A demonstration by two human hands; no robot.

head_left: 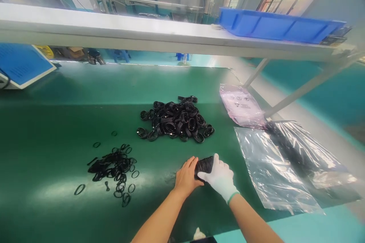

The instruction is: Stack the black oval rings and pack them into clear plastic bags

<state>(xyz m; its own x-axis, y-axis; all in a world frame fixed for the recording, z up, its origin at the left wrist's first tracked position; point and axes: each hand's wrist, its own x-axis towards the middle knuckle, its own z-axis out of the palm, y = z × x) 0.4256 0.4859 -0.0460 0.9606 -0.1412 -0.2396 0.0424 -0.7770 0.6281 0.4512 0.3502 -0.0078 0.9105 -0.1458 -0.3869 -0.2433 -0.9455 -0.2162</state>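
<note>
Between my two hands sits a ridged black bundle (pixel 204 167), which looks like coiled cable or rings packed side by side. My bare left hand (pixel 186 177) is closed against its left end. The right end is gripped by my right hand (pixel 220 177), in a white glove with a green cuff. Beyond them lies a heap of small coiled black cables (pixel 178 119), some with shiny connector ends. Off to the left is a loose pile of thin black bands (pixel 114 165), with several strays around it. My palms hide part of the bundle.
All this rests on a green tabletop (pixel 51 129). Clear plastic bags (pixel 270 171) and a pink printed bag (pixel 241 104) lie at right. Above the back runs a white shelf (pixel 114 30) bearing a blue bin (pixel 279 26). A blue-topped box (pixel 24 62) stands at left.
</note>
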